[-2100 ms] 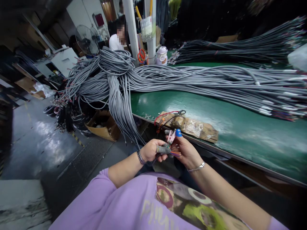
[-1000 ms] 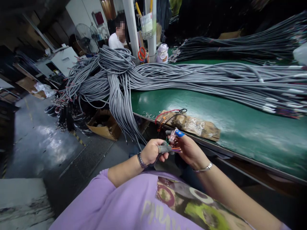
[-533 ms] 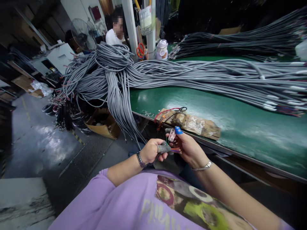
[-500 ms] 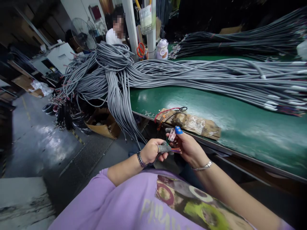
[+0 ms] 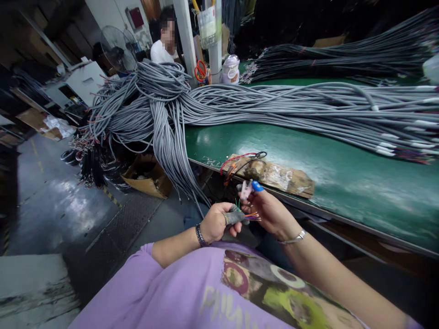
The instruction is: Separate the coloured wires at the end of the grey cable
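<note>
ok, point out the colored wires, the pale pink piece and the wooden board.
Colored wires point(image 5: 253, 216): head view, on their fanned ends.
Pale pink piece point(image 5: 246, 190): head view, middle of its visible face.
Wooden board point(image 5: 275, 175): head view, its whitish middle stretch.

Across the upper right of the frame, a cable bundle point(image 5: 281, 109) is being carried by the table point(image 5: 360, 183). Before it, at the centre, a board point(image 5: 291, 181) is being supported. Below the board, wires point(image 5: 253, 217) are being held in the left hand point(image 5: 219, 221).
</note>
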Demonstrator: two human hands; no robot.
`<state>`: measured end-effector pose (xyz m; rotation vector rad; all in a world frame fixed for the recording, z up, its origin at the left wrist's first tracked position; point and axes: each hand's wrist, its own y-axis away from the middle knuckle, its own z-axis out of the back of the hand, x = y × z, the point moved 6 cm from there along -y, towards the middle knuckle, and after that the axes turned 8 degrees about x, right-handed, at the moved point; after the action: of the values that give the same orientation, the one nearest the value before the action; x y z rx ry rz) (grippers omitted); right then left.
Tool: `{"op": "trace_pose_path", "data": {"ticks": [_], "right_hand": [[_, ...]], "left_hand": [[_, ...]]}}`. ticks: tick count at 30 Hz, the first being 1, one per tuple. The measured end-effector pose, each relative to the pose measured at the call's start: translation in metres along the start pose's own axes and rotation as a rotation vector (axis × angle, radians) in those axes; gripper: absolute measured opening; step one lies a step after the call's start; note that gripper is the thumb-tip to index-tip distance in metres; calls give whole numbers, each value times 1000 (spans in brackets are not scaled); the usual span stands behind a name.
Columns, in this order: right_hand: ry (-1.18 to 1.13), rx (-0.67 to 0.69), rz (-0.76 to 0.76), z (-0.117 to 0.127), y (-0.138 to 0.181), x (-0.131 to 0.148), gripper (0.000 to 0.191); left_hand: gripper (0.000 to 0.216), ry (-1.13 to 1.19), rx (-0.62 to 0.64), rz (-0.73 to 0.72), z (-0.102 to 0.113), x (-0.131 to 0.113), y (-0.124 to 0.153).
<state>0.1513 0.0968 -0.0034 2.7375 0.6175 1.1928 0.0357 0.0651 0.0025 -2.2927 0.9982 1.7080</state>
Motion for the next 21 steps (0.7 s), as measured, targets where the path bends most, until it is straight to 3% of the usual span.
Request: {"op": "trace_pose_path", "data": {"ticks": [7,16,18,21], "right_hand": [[14,0,68,-3,1,0,38],[-97,-88,-26,-1,-8,-2,33],[-38,-106,32,1,-7,-1,35],[149,-186,242,8,0,7,40]], "left_hand": [[43,129,-144,-95,-2,-3,1],[40,194,-188,-111,-5,-2,-3],[40,197,-196,-108,-4,-2,-3],[41,183,-188,-109,-5,-2,-1]]}}
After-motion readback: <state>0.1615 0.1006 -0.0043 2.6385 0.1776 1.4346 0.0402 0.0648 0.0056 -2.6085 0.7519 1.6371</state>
